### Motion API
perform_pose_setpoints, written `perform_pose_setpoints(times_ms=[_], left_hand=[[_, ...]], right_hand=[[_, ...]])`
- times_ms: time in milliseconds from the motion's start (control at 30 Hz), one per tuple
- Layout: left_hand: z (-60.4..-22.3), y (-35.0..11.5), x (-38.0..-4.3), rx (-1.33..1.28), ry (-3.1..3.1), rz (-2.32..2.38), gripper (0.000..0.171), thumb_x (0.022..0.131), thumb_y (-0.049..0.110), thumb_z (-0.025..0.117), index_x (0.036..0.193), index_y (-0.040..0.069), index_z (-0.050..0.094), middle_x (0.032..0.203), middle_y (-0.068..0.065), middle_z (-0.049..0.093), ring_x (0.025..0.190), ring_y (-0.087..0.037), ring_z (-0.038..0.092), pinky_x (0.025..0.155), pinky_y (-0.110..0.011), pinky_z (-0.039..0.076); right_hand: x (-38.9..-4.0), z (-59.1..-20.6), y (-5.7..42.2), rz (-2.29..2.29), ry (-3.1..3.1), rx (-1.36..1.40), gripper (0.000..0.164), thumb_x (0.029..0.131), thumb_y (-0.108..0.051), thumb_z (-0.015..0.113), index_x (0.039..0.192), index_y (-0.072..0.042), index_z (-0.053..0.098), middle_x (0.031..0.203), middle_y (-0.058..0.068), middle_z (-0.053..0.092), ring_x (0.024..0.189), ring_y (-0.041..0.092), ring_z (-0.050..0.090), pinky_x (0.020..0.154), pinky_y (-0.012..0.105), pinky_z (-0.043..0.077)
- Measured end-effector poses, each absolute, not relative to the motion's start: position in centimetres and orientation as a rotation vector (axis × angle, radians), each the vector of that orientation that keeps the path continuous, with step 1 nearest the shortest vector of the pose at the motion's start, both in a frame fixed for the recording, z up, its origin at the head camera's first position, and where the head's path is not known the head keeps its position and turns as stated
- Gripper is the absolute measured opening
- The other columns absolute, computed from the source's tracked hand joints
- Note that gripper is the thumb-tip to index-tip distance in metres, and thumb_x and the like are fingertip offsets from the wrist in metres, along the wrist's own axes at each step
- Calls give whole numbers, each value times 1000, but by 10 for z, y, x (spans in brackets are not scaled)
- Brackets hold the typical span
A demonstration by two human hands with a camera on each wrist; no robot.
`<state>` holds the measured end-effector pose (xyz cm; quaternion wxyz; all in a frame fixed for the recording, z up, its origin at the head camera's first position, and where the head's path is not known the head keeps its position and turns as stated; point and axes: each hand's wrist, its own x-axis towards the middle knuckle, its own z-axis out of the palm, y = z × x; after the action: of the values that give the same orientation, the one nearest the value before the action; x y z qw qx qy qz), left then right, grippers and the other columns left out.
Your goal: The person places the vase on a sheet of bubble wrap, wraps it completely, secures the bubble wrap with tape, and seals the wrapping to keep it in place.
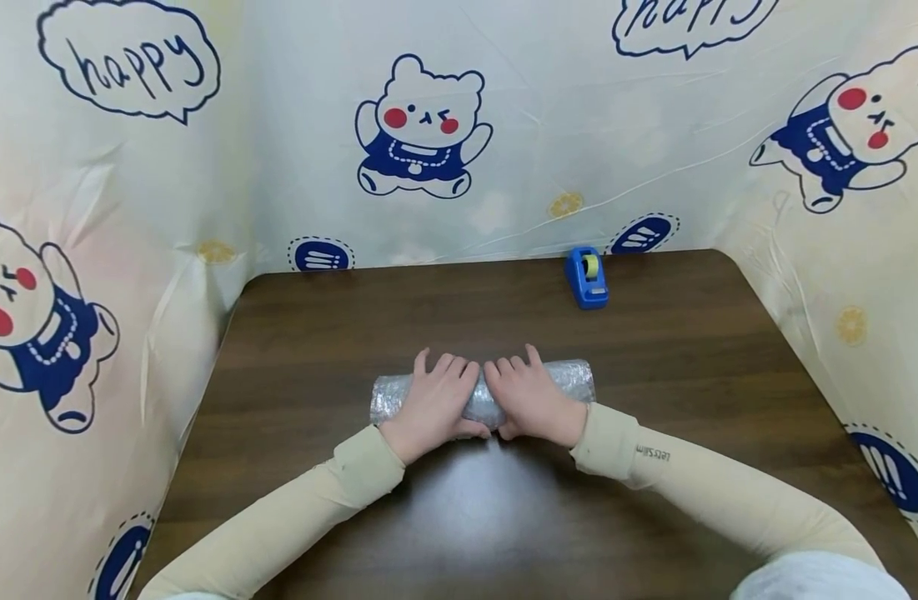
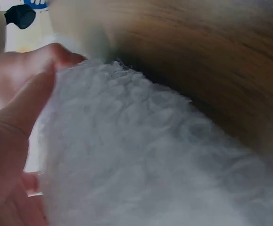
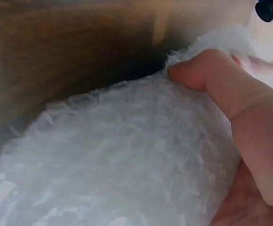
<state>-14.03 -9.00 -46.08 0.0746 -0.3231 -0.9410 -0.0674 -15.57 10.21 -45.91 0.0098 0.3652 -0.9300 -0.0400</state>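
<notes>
A roll of clear bubble wrap (image 1: 484, 406) lies crosswise near the middle of the table, both its ends showing past the hands. My left hand (image 1: 434, 404) grips it left of centre, fingers over the top and thumb along the near side. Close beside it, my right hand (image 1: 534, 402) grips the roll the same way, with the two thumbs almost meeting. In the left wrist view the bubble wrap (image 2: 127, 141) fills most of the picture. The right wrist view shows the thumb (image 3: 221, 80) pressing on the bubbled surface near the edge.
A blue tape dispenser (image 1: 588, 279) with a yellowish roll stands at the back right of the dark wooden table (image 1: 316, 333). A printed cartoon sheet (image 1: 293, 125) hangs along the back and both sides.
</notes>
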Motion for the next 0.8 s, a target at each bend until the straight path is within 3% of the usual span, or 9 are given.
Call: perform_pose_setpoints(times_ms=[233,467,800], left_hand=[[-464,-92,-143,-983,-2793,-185,84,68,70,84,119,6,65,111,-10,72,106,-31,66,108,-69,38],[-467,-91,-146,-980,-2796,-143,98,66,67,88,133,0,62,119,-15,71,107,-33,67,108,-71,37],[-471,-88,-160,-943,-2841,-182,88,63,59,95,121,1,62,106,-11,74,99,-28,71,104,-66,44]], right_hand=[[-165,-448,99,-101,-3032,1182,77,67,-49,93,117,-2,59,108,17,70,100,36,69,101,65,46],[-182,-440,95,-53,-3211,1202,84,73,-51,91,132,-4,55,125,17,68,115,36,65,107,66,42],[-195,-435,94,-51,-3253,1287,77,72,-47,89,127,-3,57,116,11,70,111,33,63,107,68,40]])
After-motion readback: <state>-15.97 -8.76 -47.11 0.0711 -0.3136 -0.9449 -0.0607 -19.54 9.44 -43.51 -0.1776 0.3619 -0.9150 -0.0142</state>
